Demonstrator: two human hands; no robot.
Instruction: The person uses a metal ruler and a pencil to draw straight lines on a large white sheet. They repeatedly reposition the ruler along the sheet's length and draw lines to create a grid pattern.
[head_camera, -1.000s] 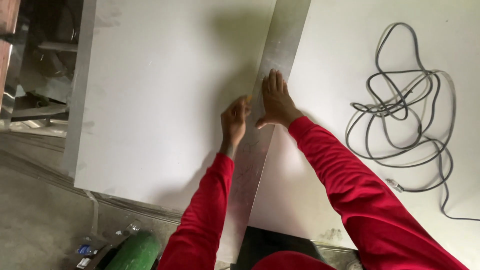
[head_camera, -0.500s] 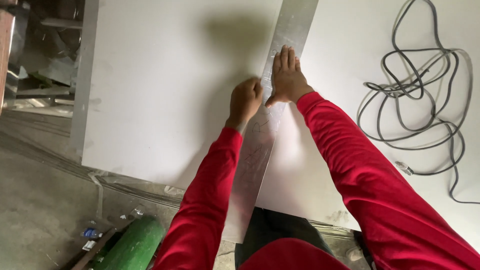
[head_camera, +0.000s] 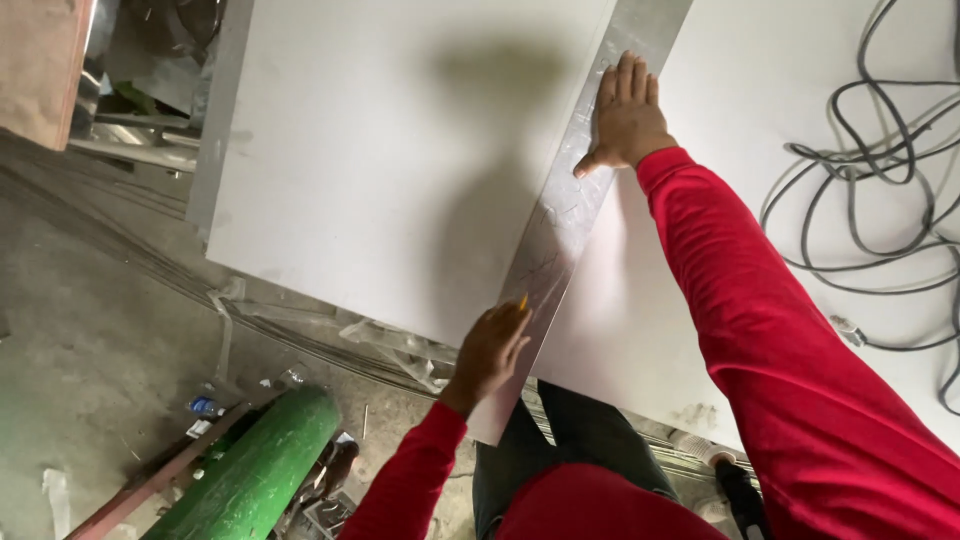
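A long metal straightedge is lying diagonally across a large white board, its near end hanging over the board's front edge. The right hand is pressing flat on it with fingers stretched out together, while the left hand, fingers curled and clamped on a small yellow-tipped pencil, is resting against its left edge near the front. A tangle of grey cable is lying on the board to the right, and a green cylinder is lying on the dusty floor below
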